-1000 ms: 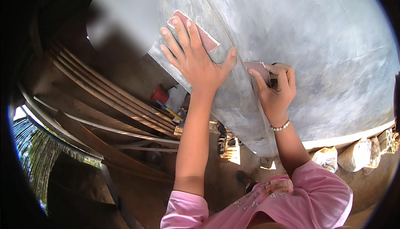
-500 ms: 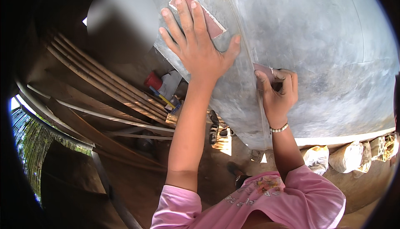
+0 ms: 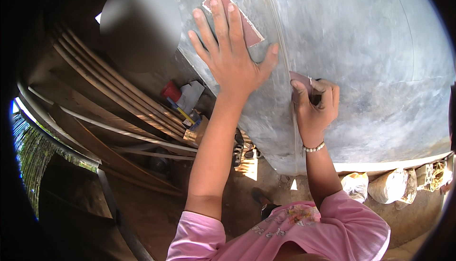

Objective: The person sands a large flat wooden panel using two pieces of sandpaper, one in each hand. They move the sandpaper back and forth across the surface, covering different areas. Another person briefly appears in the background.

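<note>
My left hand (image 3: pixel 232 63) lies flat with fingers spread on a large smooth grey surface (image 3: pixel 351 33). Under its fingers is a reddish-brown rectangle of sandpaper (image 3: pixel 252 33) with ragged white edges, partly covered by the hand. The thumb points toward a raised seam (image 3: pixel 283 42) that runs down the surface. On the other side, my right hand (image 3: pixel 311 113) pinches a second, smaller piece of sandpaper (image 3: pixel 301 78) between thumb and curled fingers. That piece rests against the surface beside the seam. A beaded bracelet circles the right wrist.
Long poles (image 3: pixel 114 82) lean at the left, in shadow. Near them are a red container (image 3: pixel 172 91) and a blue-and-yellow tool (image 3: pixel 180 110). White sacks (image 3: pixel 387 187) stand along the lower right edge of the grey surface. A dark shoe (image 3: pixel 257 195) shows below.
The whole view has tilted slightly. Both hands keep nearly the same places beside the seam, each with its piece of sandpaper.
</note>
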Available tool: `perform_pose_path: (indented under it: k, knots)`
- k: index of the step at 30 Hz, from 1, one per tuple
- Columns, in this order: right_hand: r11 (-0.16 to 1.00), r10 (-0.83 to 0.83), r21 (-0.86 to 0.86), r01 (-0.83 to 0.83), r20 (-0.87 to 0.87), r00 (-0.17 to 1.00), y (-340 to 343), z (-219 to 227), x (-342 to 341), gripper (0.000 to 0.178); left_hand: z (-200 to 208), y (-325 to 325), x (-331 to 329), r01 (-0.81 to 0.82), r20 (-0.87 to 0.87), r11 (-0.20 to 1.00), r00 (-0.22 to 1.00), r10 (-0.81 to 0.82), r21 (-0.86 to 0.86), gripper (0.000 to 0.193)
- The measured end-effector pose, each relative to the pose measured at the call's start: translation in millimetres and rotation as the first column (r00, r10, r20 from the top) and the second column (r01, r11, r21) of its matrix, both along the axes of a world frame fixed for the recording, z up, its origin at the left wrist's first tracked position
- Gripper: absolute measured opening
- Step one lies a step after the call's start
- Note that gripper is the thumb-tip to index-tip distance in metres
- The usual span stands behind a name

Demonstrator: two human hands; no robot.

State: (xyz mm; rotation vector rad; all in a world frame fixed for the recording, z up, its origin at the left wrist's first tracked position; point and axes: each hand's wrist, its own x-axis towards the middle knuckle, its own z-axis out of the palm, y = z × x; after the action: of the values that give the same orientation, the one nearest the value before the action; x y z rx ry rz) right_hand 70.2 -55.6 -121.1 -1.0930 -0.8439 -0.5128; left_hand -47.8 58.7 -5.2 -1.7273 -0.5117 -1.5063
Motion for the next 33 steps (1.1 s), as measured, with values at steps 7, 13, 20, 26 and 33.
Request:
perform_pose_path:
  k: [7,13,20,26,33]
  knots:
    - [0.999,-0.02,0.031,0.02,0.014,1.0,5,0,1,0.033,1,2,1,-0.004,0.005,1.0,1.0,0.004,0.022,0.095]
    - [0.998,-0.062,0.029,0.063,-0.009,0.998,1,10,-5,0.034,1,-1,-3,-0.008,-0.028,1.0,1.0,0.008,-0.008,0.094]
    - [0.995,-0.091,0.041,0.091,0.01,0.996,18,23,1,0.034,-9,-5,-5,-0.026,0.032,0.997,0.999,0.028,-0.067,0.087]
    - [0.993,-0.037,-0.11,0.038,0.013,0.999,-13,-40,-8,0.036,-37,-10,-9,-0.038,0.006,0.996,0.999,0.039,-0.078,0.085]
    - [0.996,-0.073,0.046,0.071,0.062,0.995,7,21,2,0.033,-54,-8,-9,-0.043,0.012,0.992,0.999,0.045,-0.117,0.084]
